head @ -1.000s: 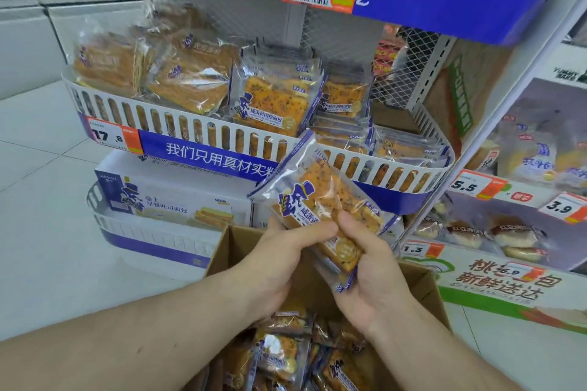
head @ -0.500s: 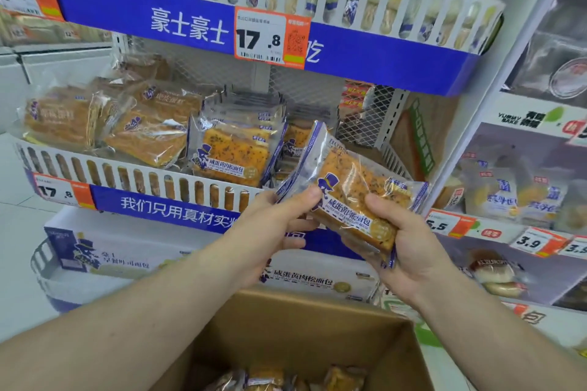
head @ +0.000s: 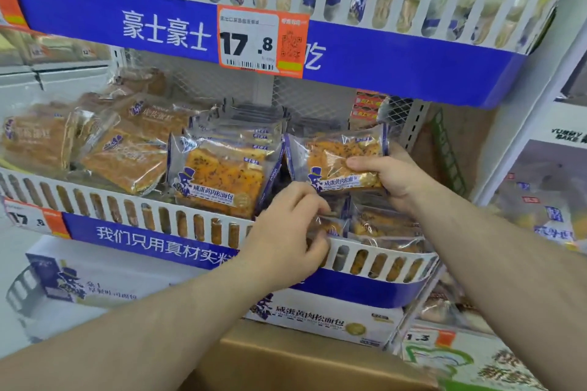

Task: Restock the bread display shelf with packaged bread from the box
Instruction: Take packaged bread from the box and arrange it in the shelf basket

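Above shelf rail (head: 374, 259): right hand (head: 392, 176) grips bread pack (head: 341, 159); left hand (head: 287, 232) pinches lower pack (head: 330, 225).

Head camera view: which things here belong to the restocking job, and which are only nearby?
Belong to the job:
- clear-wrapped orange bread packet, gripped by right hand
- left hand, fingers on flat-lying packets
- white slotted shelf basket
- brown cardboard box

Only nearby:
- orange price tag
- brown cake packets
- white printed carton
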`<state>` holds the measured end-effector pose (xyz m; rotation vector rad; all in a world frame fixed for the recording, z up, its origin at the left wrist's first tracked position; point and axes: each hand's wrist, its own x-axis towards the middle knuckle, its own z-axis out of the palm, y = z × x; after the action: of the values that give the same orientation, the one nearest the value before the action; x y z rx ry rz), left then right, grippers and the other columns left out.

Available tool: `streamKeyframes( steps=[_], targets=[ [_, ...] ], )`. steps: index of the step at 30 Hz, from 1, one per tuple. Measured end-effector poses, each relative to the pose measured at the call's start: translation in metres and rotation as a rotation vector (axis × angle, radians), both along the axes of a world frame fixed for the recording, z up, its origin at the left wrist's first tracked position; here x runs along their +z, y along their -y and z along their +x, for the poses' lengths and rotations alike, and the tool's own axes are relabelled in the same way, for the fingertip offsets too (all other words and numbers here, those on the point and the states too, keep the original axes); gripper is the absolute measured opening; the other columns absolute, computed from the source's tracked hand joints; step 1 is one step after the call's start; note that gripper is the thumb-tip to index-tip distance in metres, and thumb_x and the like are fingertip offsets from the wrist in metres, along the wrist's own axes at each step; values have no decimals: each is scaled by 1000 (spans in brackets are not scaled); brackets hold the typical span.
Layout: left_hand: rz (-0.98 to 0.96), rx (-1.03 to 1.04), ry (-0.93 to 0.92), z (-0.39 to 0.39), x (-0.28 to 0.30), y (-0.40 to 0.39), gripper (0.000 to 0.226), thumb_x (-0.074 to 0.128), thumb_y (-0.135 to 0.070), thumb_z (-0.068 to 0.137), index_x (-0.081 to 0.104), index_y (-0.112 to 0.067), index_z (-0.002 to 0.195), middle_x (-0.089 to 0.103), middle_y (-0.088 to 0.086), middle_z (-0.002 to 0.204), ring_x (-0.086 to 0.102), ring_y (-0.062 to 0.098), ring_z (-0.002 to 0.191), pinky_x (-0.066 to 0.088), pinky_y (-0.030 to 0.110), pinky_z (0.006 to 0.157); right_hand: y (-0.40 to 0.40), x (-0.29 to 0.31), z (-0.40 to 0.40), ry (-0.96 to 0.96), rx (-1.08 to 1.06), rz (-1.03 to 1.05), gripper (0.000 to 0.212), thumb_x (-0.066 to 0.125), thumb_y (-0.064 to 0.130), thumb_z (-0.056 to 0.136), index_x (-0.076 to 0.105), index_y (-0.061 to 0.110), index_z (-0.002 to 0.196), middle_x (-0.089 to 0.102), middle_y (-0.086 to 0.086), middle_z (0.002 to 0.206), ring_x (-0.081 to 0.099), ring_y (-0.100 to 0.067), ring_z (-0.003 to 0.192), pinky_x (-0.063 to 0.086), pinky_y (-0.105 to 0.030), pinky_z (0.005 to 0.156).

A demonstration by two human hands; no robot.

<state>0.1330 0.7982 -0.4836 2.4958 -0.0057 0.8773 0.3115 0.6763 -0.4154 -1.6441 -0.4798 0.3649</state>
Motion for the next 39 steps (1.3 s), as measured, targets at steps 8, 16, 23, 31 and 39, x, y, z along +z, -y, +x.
streamKeyframes(
  steps=[8,16,23,31,39],
  targets=[
    [200,248,-334,32,15,8,67,43,-56,95,30,-22,150,10,4,163,3,27,150,17,46,120,-20,-9,14,233,42,-417,55,89,35,69,67,23,118,74,3,106,70,-17,99,55,-39,94],
    [180,288,-441,35,15,8,76,41,-56,95,14,-19,156,-10,10,165,-9,31,152,10,47,122,-28,-17,-17,289,102,-507,34,71,19,88,66,22,122,69,2,118,61,-18,112,44,-39,106],
    [118,269,-347,26,18,11,65,47,-46,96,27,-20,152,3,5,166,-1,26,152,12,42,122,-11,-15,-22,265,63,-551,67,88,42,60,64,26,121,71,4,114,67,-13,102,52,-36,95],
    [48,98,-205,-34,15,28,44,56,-31,93,52,-19,135,46,0,140,42,17,130,41,37,108,20,-39,-85,699,-390,-427,33,72,26,82,61,12,110,64,-2,101,60,-19,94,52,-36,84],
    [220,-76,-632,-133,-33,50,36,58,-34,86,54,-21,119,52,-6,105,53,15,103,44,28,83,54,-126,-209,835,-113,-273,3,64,10,79,64,11,76,59,3,70,50,-10,63,41,-22,57]
  ],
)
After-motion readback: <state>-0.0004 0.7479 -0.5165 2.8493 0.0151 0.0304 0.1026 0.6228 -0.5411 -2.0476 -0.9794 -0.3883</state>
